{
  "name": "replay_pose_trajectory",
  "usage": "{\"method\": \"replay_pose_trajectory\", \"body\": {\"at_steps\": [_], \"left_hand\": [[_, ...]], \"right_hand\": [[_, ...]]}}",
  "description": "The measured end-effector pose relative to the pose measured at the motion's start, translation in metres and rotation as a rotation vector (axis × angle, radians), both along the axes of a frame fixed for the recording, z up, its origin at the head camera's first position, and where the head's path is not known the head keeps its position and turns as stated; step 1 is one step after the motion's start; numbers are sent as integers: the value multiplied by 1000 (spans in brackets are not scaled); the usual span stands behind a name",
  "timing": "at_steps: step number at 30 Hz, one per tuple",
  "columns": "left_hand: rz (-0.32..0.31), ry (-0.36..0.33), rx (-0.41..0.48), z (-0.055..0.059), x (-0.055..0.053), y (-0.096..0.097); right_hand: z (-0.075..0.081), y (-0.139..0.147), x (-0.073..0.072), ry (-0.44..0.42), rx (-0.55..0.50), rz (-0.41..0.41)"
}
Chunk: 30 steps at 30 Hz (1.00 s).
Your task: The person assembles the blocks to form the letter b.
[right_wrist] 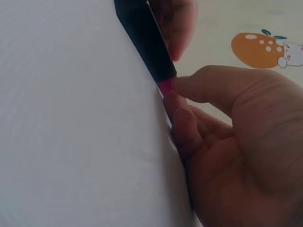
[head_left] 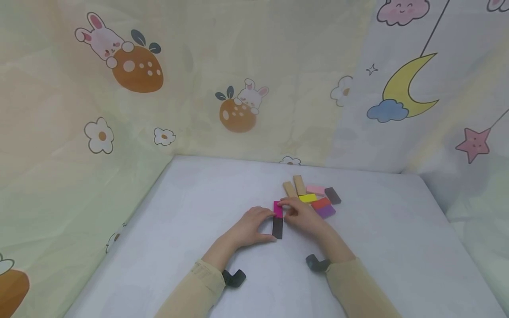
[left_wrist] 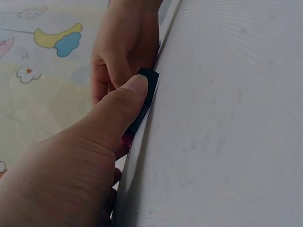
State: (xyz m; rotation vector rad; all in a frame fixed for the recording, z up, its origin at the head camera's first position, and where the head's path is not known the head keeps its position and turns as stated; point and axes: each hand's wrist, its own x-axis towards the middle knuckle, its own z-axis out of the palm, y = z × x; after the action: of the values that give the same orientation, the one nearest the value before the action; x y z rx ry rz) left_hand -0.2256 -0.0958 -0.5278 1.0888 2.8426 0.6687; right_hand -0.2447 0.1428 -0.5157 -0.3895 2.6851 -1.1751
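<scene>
While fingers of the left hand (head_left: 252, 225) and right hand (head_left: 304, 216) pinch the black block (head_left: 277, 229) and magenta block (head_left: 278, 209) respectively, these already lie end to end on the counter (head_left: 191, 190), seven loose blocks (head_left: 307, 198) seemingly unused nearer its far edge.

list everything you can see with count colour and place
Table: 1, white, foreground
Printed fabric: count unclear, pale, around table
Black block: 1, black, table centre
Magenta block: 1, magenta, against black block's far end
Wooden blocks: 2, tan, beyond magenta block, rightward
Other blocks: 5, pink, yellow, red, purple, dark grey, beside wooden blocks
Left hand: 1, bare, at black and magenta blocks
Right hand: 1, bare, at magenta block
Sleeves: 2, beige, forearms
Wrist devices: 2, black, wrists
</scene>
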Motion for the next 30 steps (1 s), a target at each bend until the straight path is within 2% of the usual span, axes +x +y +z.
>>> {"method": "replay_pose_trajectory", "body": {"at_steps": [5,14,26,30], "left_hand": [[3,1,6,-1,0,0],[8,-4,4,0,0,0],[14,-22,24,4,2,1],[11,-20,20,3,2,1]], "right_hand": [[1,1,0,13,28,34],[6,-3,4,43,51,23],[1,-3,1,21,74,10],[3,-5,2,45,84,12]]}}
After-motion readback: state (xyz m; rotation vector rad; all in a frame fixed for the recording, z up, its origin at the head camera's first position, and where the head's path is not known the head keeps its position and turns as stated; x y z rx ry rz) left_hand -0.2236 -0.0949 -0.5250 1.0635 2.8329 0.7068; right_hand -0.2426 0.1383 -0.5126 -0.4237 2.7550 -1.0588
